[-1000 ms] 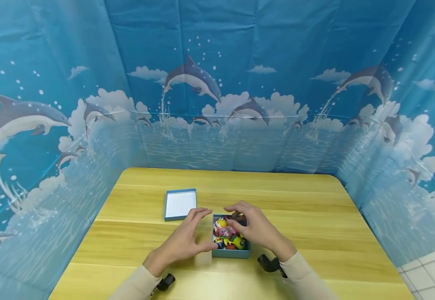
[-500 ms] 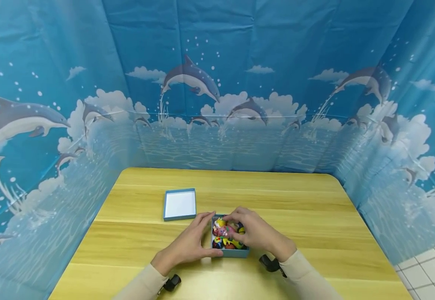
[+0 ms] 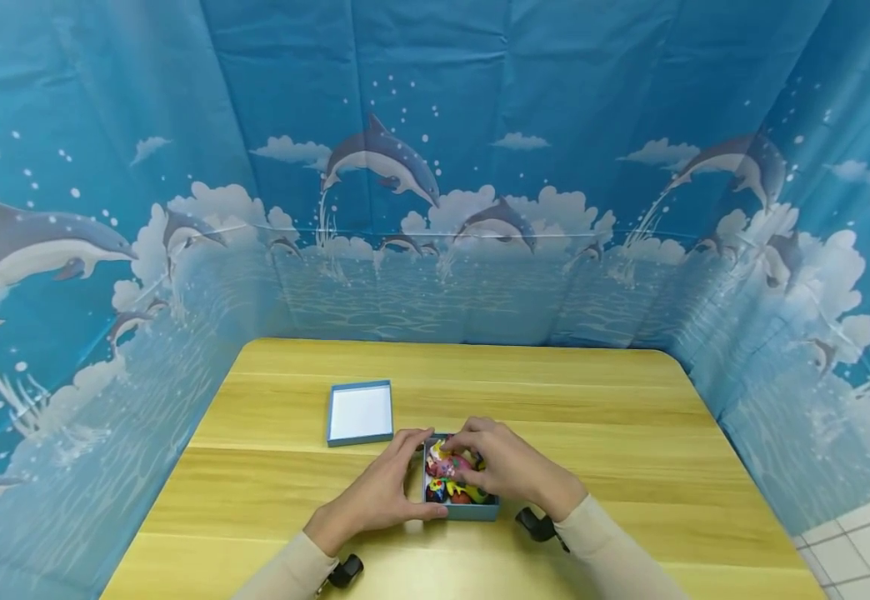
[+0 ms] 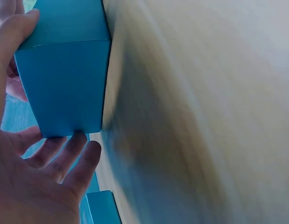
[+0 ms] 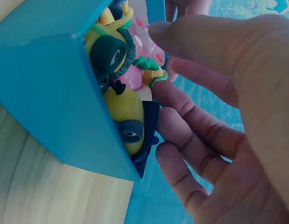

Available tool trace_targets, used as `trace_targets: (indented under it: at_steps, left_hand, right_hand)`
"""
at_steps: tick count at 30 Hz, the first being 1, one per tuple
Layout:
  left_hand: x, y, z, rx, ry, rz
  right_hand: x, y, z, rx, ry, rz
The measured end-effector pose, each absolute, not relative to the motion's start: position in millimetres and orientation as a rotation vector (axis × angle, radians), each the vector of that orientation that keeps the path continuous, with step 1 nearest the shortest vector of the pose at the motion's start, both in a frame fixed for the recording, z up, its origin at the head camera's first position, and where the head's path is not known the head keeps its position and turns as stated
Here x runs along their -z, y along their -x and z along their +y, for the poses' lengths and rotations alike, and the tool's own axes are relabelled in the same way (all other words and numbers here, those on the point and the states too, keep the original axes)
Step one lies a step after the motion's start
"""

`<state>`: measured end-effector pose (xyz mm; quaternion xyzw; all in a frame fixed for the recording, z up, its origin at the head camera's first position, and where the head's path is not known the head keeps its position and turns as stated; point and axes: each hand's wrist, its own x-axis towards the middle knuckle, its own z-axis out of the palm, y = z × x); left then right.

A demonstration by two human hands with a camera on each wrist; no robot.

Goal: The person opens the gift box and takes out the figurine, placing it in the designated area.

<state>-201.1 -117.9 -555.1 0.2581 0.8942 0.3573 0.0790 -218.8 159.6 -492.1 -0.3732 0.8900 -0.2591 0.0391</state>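
A blue box [image 3: 472, 513] full of small toy figures stands on the table. My left hand [image 3: 371, 492] grips its left side, thumb at the near wall and fingers round the far corner. The left wrist view shows those fingertips against the box [image 4: 65, 88]. My right hand [image 3: 513, 467] reaches over the box from the right, thumb and fingers pinching a pink toy figure [image 3: 446, 467] among the others. In the right wrist view, yellow figures with dark goggles [image 5: 125, 112] lie beside the pink figure [image 5: 146, 44]. The right fingers hide part of the contents.
Behind and left of the box, a shallow blue lid [image 3: 360, 412] lies with its white inside up. The wooden table [image 3: 592, 400] is walled at the back and sides by a dolphin-print curtain [image 3: 435, 292].
My left hand has moved right and taken hold of the box. The right thumb and fingers have come down onto the figures and drawn together round the pink one.
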Motion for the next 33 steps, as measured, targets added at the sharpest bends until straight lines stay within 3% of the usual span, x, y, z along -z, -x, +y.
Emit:
trace_targets:
  at_steps: [33]
  left_hand:
    - [550, 207, -118, -1.032, -0.757, 2.683]
  right_hand:
    - [498, 236, 148, 0.817, 1.202, 2.652]
